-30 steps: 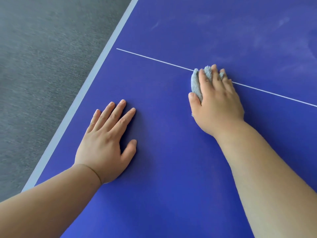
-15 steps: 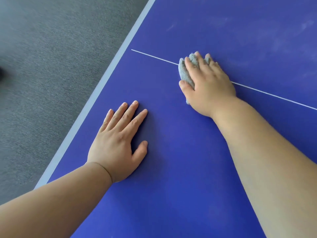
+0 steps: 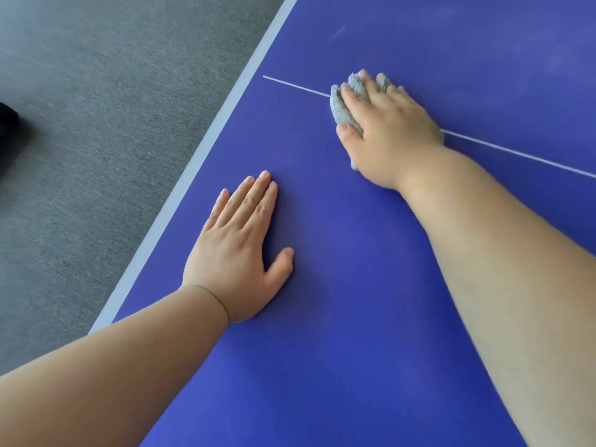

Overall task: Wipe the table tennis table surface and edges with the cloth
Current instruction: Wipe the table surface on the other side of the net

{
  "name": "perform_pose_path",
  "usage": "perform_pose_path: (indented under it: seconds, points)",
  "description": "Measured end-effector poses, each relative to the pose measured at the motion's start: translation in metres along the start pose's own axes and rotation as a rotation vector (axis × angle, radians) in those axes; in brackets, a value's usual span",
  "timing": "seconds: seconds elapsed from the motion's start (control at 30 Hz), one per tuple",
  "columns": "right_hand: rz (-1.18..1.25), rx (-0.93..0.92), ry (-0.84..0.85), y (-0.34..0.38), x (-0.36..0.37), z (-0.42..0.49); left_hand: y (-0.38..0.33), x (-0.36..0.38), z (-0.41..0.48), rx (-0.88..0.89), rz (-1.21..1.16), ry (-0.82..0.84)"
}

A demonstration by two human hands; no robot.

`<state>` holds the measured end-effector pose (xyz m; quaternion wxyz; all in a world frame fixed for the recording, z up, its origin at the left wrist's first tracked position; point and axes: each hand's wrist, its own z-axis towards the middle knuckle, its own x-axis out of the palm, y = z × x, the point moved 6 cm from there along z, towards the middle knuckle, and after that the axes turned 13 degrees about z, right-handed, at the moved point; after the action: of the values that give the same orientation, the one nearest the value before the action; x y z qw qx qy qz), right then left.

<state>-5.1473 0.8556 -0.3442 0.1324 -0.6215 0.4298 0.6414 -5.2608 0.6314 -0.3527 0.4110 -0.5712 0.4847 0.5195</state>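
Note:
The blue table tennis table (image 3: 348,333) fills most of the head view. My right hand (image 3: 392,130) lies over a bunched grey cloth (image 3: 341,111) and holds it down on the thin white centre line (image 3: 290,84), fingers curved over it, with cloth poking up between them. Most of the cloth is hidden under the palm. My left hand (image 3: 238,250) rests flat on the table nearer to me, fingers straight and together, close to the pale side edge stripe (image 3: 206,146).
Grey carpet floor (image 3: 96,156) runs along the table's left edge. A dark object (image 3: 7,119) sits on the floor at the far left. Faint smears (image 3: 338,32) show on the blue surface beyond the cloth.
My right hand has slid the cloth away from me and leftward along the white line, toward the side edge. My left hand stays flat in place.

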Motion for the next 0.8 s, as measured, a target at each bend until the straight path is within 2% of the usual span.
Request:
perform_pose_path:
  seconds: [0.07, 0.17, 0.27, 0.33, 0.43, 0.5, 0.57, 0.73, 0.8]
  points:
    - [0.009, -0.034, -0.025, 0.021, 0.015, -0.023, 0.001, 0.0, 0.0, -0.007, -0.006, -0.014]
    - [0.034, -0.253, 0.017, 0.07, 0.048, -0.107, 0.001, 0.001, 0.001, -0.005, -0.023, -0.029]
    - [0.026, -0.379, 0.113, 0.068, 0.054, -0.143, 0.001, 0.001, 0.001, 0.0, -0.032, -0.024]
    - [-0.015, -0.307, 0.068, 0.039, 0.037, -0.113, 0.001, 0.0, 0.001, 0.007, -0.005, -0.021]
    - [0.005, -0.023, -0.038, -0.003, 0.007, -0.047, 0.001, 0.0, 0.0, 0.003, 0.01, -0.022]
    - [0.008, 0.089, -0.066, -0.004, 0.005, -0.03, 0.001, 0.001, 0.0, 0.006, 0.014, -0.022]
    - [0.003, 0.08, -0.077, 0.015, 0.015, -0.045, 0.001, 0.002, 0.0, 0.012, 0.019, -0.018]
    - [0.009, -0.141, -0.025, 0.075, 0.057, -0.161, 0.001, 0.003, -0.001, 0.017, 0.006, -0.011]
    - [0.034, -0.196, -0.005, 0.074, 0.056, -0.168, 0.001, 0.002, -0.001, 0.019, -0.003, -0.016]
